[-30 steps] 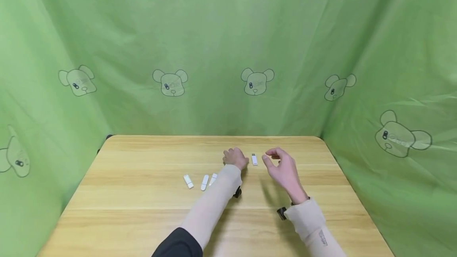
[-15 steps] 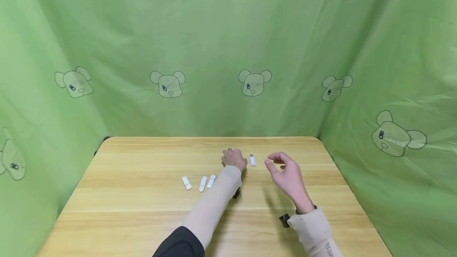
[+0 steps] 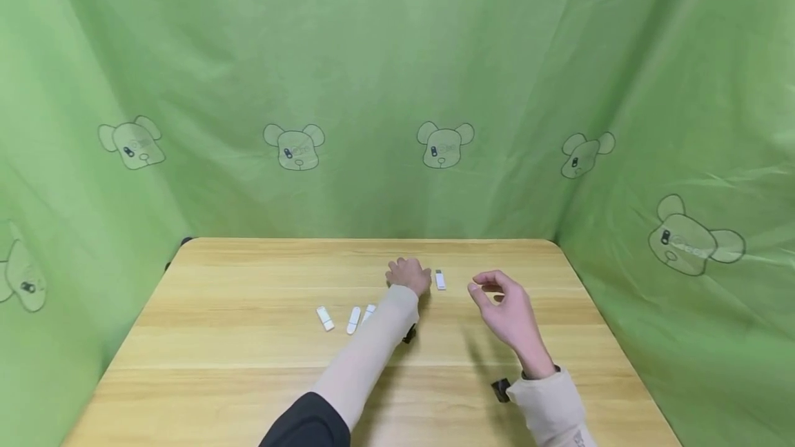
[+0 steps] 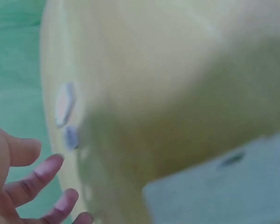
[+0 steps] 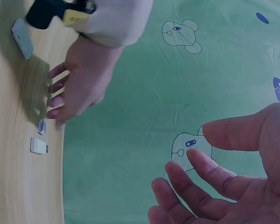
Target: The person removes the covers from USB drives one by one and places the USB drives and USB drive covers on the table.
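A white USB stick (image 3: 440, 279), its plug bare, lay on the wooden table (image 3: 236, 399) just right of centre in the lower half of the head view. In the right wrist view a short white cap (image 5: 42, 127) lay just beside it; from the head, it could not be seen. The left hand (image 3: 408, 276) was near both, its fingers loosely spread and holding nothing; whether it touched the tabletop, I could not tell. The right hand (image 3: 511, 310), further right, held nothing either, thumb and index fingertip close but apart. Lower left of centre lay three more white sticks (image 3: 353, 320), the rightmost partly covered by the left sleeve (image 3: 373, 350). The left wrist view was blurred. Green cloth (image 3: 373, 54) printed with bear heads hung behind.
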A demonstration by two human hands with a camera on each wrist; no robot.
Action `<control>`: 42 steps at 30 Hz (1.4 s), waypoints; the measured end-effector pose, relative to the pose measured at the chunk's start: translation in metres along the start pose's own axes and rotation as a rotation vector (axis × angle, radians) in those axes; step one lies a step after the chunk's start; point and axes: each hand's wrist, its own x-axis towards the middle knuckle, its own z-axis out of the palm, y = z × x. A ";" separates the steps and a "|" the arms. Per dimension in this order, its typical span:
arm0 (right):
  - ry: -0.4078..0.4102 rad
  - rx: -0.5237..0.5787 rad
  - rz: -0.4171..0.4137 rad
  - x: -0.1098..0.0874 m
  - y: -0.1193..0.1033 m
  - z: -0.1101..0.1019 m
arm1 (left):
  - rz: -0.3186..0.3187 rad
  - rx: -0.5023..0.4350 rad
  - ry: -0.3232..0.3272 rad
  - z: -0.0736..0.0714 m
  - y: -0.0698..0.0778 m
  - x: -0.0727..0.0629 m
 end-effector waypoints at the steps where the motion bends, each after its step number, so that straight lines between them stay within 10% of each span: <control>1: -0.001 0.000 0.000 0.000 0.000 0.000 | 0.003 -0.018 0.003 -0.003 -0.001 0.002; 16: -0.012 0.003 -0.027 0.007 -0.009 0.006 | 0.305 -0.162 0.227 -0.067 -0.027 -0.026; 29: -0.067 0.004 -0.066 0.011 -0.018 0.032 | 0.346 -0.277 0.267 -0.083 -0.066 -0.094; 42: -0.199 -0.013 -0.045 0.025 -0.020 0.072 | 0.353 -0.400 0.278 -0.087 -0.091 -0.132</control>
